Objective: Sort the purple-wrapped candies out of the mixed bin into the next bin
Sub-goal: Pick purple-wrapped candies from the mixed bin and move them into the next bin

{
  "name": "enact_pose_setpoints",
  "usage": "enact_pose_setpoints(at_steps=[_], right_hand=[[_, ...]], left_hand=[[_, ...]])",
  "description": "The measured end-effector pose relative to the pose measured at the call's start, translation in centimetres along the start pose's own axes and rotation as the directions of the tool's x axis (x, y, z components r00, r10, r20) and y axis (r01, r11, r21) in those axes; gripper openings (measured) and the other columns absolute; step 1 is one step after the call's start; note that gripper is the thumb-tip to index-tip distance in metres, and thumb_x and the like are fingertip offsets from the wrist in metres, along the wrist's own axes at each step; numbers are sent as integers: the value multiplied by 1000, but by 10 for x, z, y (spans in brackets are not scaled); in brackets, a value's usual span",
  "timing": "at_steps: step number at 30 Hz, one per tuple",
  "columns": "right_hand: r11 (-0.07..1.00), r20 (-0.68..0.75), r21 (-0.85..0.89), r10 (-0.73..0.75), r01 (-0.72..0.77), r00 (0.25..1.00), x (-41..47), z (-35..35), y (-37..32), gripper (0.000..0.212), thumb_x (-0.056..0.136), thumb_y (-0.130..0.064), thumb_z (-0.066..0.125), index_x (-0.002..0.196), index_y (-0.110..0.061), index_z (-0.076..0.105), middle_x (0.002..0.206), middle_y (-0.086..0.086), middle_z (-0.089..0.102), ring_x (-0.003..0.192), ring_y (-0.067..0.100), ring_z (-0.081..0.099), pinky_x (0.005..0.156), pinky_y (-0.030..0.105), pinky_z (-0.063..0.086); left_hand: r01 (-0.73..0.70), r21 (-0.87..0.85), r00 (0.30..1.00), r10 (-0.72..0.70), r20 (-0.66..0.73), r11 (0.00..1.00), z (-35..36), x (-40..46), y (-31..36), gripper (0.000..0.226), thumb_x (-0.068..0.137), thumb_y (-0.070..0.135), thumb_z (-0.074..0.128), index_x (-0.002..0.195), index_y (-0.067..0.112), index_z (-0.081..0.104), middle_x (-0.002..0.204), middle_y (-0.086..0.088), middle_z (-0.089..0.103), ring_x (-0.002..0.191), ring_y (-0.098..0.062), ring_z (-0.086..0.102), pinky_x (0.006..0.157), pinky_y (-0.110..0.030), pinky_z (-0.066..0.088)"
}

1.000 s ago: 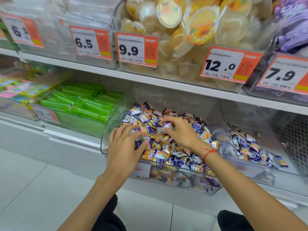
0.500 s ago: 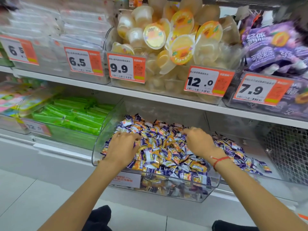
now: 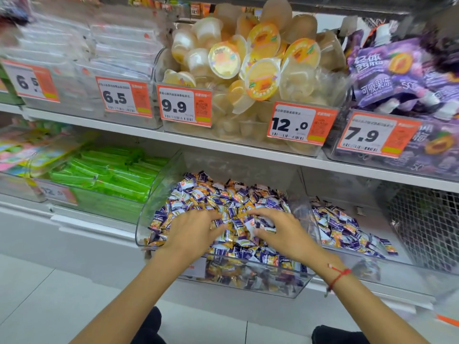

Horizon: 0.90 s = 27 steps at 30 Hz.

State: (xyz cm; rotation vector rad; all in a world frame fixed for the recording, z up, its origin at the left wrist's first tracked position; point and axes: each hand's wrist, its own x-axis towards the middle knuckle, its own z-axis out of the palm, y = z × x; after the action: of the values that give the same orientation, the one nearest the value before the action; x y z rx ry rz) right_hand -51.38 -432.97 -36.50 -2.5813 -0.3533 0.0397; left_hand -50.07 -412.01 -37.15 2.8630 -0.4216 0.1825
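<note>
From the head view, both hands are down in the mixed bin (image 3: 159,194), a clear tub on the lower shelf heaped with purple-wrapped candies (image 3: 238,219) and orange ones. The left hand (image 3: 191,232) lies palm-down on the pile at the near left, its fingers (image 3: 213,223) curled into the wrappers. The right hand (image 3: 280,232) rests just beside it, fingers (image 3: 260,214) spread and bent over the sweets; I cannot tell whether either is pinching a piece. A red string bracelet (image 3: 339,275) circles the right wrist. The next bin (image 3: 397,234), touching on the right, holds a thinner layer of mostly purple candies. Jelly cups (image 3: 260,78) fill the shelf above.
</note>
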Motion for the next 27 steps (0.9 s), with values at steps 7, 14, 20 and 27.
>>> enact_pose_setpoints(at_steps=[7, 14, 20, 27], right_hand=[[983, -99, 179, 58, -40, 993, -18, -5, 5, 40, 95, -32, 55, 134, -30, 46, 109, -10, 58, 79, -2, 52, 72, 15, 41], [978, -203, 211, 46, -2, 978, -25, -23, 7, 28, 95, -29, 56, 123, -31, 52, 83, -25, 45, 65, -4, 47, 58, 13, 39], [961, -532, 277, 139, 16, 835, -44, -41, 31, 29, 95, -21, 57, 123, -28, 54, 118, -6, 56, 97, 7, 54, 81, 23, 44], [909, -394, 311, 388, -277, 833, -24, -50, 110, 63, 91, -12, 63, 145, -14, 32, 135, 8, 46, 104, 25, 53, 83, 25, 48]], left_hand=[[-25, 217, 999, 16, 43, 976, 9, 6, 12, 31, 92, 42, 57, 116, 23, 63, 105, 1, 68, 101, -20, 62, 81, -30, 40], [-88, -5, 996, 88, -29, 996, 9, -9, 3, 35, 91, 48, 55, 120, 31, 64, 102, 7, 71, 95, -13, 65, 69, -25, 44], [-62, -191, 996, 73, 50, 980, 7, -20, 5, 36, 89, 49, 58, 123, 36, 61, 106, 11, 70, 95, -6, 63, 71, -23, 47], [-13, -139, 993, 28, 112, 990, 6, -9, 12, 40, 88, 39, 65, 127, 29, 60, 100, 6, 69, 94, -12, 63, 64, -21, 40]])
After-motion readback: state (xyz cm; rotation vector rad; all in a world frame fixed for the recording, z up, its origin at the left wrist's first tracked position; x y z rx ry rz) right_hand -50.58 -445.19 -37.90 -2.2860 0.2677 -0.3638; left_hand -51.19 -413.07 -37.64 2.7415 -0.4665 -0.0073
